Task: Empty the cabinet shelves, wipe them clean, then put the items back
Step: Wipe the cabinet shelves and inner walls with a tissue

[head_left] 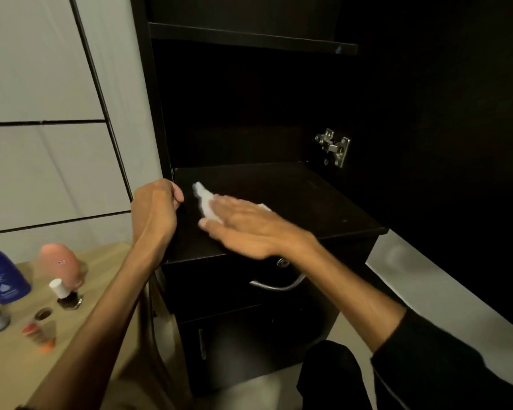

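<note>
The right hand (243,224) lies flat with straight fingers on a white cloth (205,202), pressing it on the dark shelf (293,196) of the black cabinet (249,335). The left hand (156,208) grips the cabinet's left edge. On the counter (12,365) at the left stand a blue bottle (2,276), a pink bottle (64,266) and a small white-capped bottle (64,294).

Left hand (157,207): back of the hand toward the camera, fingers (176,193) curled over to the right, gripping a dark edge at the wrist's far end.
Left arm: bare forearm, rising from the lower left of the view to the hand.
Right hand (243,224): flat, palm down, fingers straight and together, pointing left, pressing on a white cloth (205,199); slightly blurred.
Right arm: reaches in from the lower right, forearm bare, dark sleeve (427,359) pushed up to near the elbow.
</note>
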